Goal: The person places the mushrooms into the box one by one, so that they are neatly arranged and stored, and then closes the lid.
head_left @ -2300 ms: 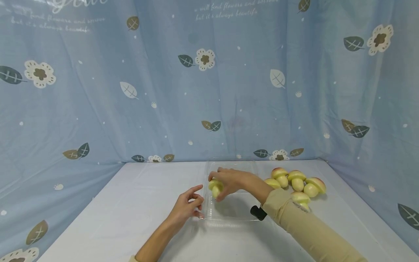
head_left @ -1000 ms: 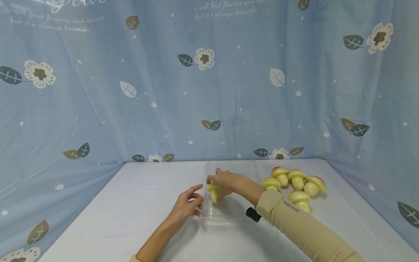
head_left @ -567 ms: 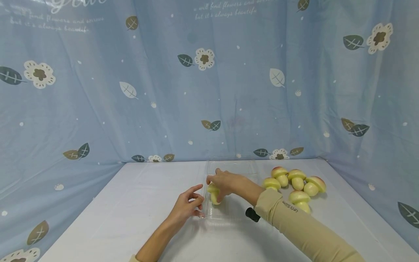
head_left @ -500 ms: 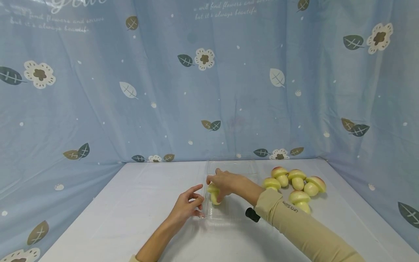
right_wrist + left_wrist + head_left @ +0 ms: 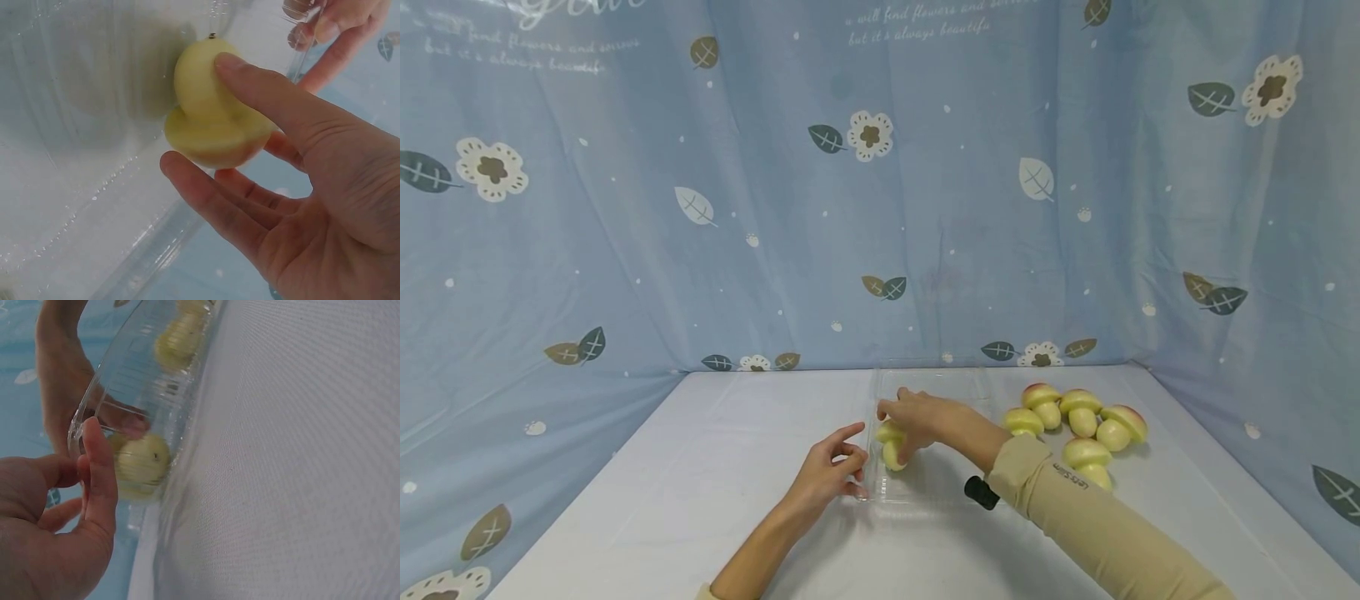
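A yellow-green mushroom [image 5: 892, 456] with a reddish-topped cap lies at the left side of a clear plastic box [image 5: 925, 502]. My right hand [image 5: 921, 417] reaches over the box and holds this mushroom. In the right wrist view, the thumb presses the stem of the mushroom [image 5: 199, 78], while the other fingers [image 5: 206, 194] curve round the cap. My left hand [image 5: 823, 475] pinches the box's left rim. Through the clear wall [image 5: 119, 369], the left wrist view shows the right thumb against the mushroom [image 5: 144, 459].
Several similar mushrooms [image 5: 1082, 412] lie grouped on the white table [image 5: 730, 467] to the right of the box. A clear lid part [image 5: 932, 379] extends behind the box. A black cylindrical device [image 5: 981, 492] sits at the right wrist. A blue patterned curtain [image 5: 775, 208] surrounds the table.
My right hand has brought the mushroom slightly down and toward the front of the box, and its stem now points more toward me. The left hand has stayed at the rim.
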Demonstrator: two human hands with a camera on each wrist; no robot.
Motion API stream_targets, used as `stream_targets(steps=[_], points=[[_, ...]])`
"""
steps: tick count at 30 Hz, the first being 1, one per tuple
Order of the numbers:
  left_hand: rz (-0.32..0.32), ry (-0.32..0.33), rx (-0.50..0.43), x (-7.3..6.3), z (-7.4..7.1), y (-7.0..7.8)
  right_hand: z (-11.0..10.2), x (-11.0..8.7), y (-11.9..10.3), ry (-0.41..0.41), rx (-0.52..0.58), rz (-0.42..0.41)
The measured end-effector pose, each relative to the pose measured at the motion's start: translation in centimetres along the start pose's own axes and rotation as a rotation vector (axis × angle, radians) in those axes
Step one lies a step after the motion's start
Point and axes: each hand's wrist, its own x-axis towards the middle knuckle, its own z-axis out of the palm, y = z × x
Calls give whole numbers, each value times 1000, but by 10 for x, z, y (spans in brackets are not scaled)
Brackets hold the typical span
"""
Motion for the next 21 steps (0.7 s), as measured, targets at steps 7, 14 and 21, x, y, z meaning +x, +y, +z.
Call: stream_targets(steps=[7, 14, 21], points=[[1, 0, 3, -1, -1, 0, -7, -12, 7, 12, 36, -21], [3, 5, -1, 0, -1, -1, -15, -26, 20, 32, 104, -72], [-1, 12, 3, 0, 0, -3, -19, -42, 37, 74, 163, -99]])
